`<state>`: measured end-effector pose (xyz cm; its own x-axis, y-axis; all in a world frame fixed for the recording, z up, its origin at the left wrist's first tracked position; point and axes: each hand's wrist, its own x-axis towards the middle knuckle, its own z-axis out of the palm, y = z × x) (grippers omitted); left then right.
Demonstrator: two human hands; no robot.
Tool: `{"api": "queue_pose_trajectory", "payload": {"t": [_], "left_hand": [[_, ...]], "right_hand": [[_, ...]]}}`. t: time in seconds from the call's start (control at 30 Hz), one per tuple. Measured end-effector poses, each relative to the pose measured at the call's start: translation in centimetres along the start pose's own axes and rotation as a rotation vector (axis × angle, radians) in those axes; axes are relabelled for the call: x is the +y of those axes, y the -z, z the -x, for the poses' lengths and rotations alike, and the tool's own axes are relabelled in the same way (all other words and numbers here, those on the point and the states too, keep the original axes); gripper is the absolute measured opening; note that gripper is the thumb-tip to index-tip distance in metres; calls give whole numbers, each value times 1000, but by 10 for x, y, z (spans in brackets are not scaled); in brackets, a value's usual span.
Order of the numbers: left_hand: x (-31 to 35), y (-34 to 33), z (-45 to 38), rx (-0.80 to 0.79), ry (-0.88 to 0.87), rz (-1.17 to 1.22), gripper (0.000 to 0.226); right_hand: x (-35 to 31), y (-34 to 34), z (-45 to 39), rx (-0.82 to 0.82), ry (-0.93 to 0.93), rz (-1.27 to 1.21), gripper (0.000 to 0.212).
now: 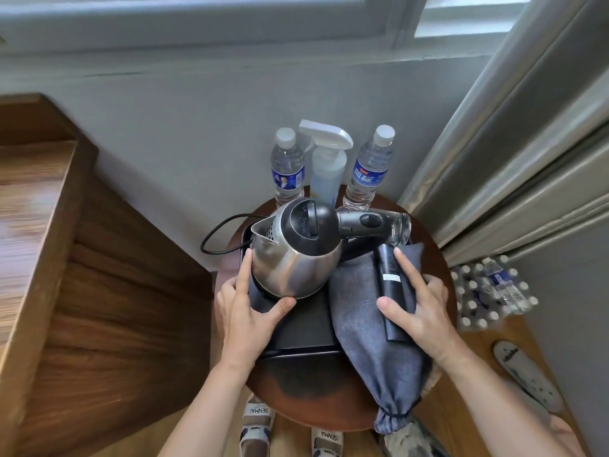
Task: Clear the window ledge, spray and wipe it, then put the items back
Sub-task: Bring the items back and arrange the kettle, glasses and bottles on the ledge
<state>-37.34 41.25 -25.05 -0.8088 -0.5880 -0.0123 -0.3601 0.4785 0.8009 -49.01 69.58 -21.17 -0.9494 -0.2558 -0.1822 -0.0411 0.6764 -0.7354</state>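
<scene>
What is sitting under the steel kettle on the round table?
The kettle stands at the far end of a black tray, which rests on the round wooden table. The left hand grips the tray's edge. Any kettle base is hidden beneath the body.
</scene>
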Motion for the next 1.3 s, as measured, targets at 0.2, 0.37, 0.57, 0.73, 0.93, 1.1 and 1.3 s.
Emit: {"api": "queue_pose_trajectory", "payload": {"t": [0.2,0.37,0.57,0.73,0.93,1.1,1.3], "left_hand": [[36,49,2,14,-44,34,109],[75,102,9,67,-11,41,107],[108,168,22,168,38,80,110],[124,231,35,331,14,104,108],[124,314,52,474,37,139,105],[90,394,70,567,67,182,105],[29,497,106,680,97,133,103]], "right_hand": [[-40,21,13,-19,45,-2,89],[-97,41,25,-17,83,-14,94],[-176,66,30,-76,178,21,96],[-256,79,37,-174,276,-13,94],[-336,57,43,-288,414,-68,91],[-410,6,70,-407,465,-93,85],[-490,-89,120,-525,516,-97,85]]}}
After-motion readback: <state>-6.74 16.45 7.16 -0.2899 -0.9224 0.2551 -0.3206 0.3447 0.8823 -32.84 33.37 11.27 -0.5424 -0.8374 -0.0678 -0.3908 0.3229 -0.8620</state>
